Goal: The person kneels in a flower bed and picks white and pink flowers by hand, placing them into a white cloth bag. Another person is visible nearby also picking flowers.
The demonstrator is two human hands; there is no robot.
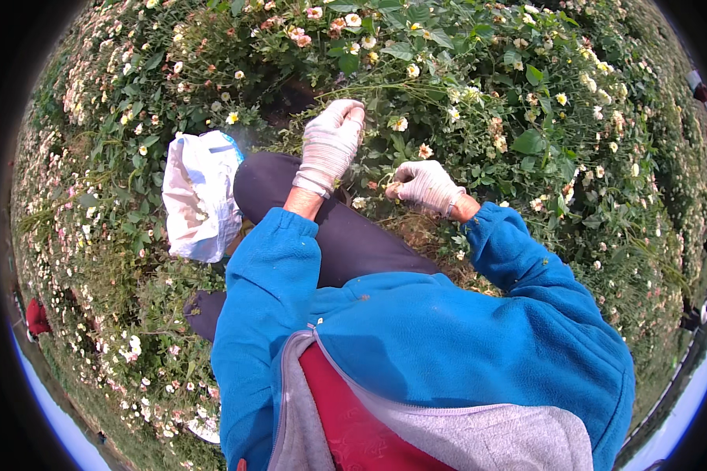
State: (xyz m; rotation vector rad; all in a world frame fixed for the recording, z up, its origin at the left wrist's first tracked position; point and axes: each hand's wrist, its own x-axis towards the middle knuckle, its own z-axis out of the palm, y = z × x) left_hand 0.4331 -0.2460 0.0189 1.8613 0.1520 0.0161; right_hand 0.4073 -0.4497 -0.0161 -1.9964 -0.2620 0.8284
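My left hand point(333, 141), in a pale knitted glove, is curled into a fist above my bent knee. Thin green stems point(383, 88) cross just beyond its knuckles; whether the fist grips one is hidden. Lower and to the right, my right hand point(429, 187) wears a matching glove with soiled fingertips. Its thumb and fingers are pinched together beside a wisp of greenery, and I cannot make out what is between them. Flowering plants with white and yellowish blooms point(399, 123) surround both hands.
A white plastic sack point(203, 200) with a crumpled mouth stands left of my dark-trousered knee point(265, 182). Dense bushes with fading pink flowers point(297, 36) spread ahead. Dry litter point(415, 229) covers the ground under my right arm. Something red point(36, 318) shows at the far left.
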